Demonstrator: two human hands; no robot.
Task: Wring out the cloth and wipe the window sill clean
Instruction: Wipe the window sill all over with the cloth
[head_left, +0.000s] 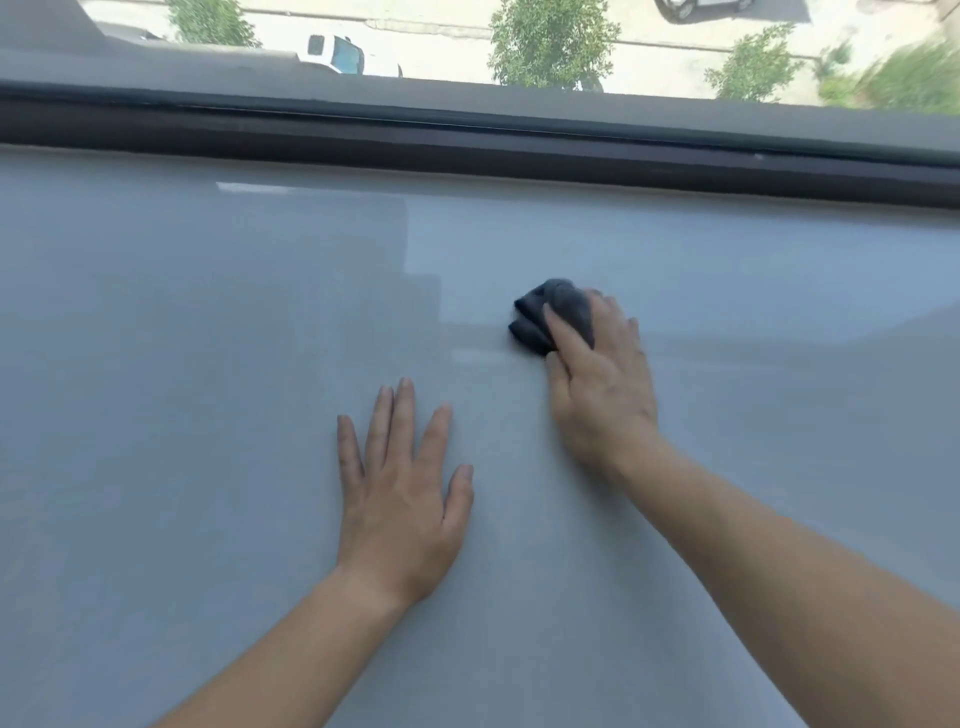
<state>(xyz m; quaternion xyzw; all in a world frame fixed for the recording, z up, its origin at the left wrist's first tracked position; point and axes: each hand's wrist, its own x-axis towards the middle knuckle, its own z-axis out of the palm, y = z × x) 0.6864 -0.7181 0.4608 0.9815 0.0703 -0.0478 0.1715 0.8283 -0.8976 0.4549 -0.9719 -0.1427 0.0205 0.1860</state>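
Right hand (597, 384), fingers curled over bunched cloth (556, 312), seemingly mid-wipe on window sill (208, 312); left hand (400, 499) flat, near cloth. Next stroke calls for steady pressure.

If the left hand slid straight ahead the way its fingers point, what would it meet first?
Bare window sill, then likely the dark window frame; the left hand would seemingly pass left of the cloth under the right hand.
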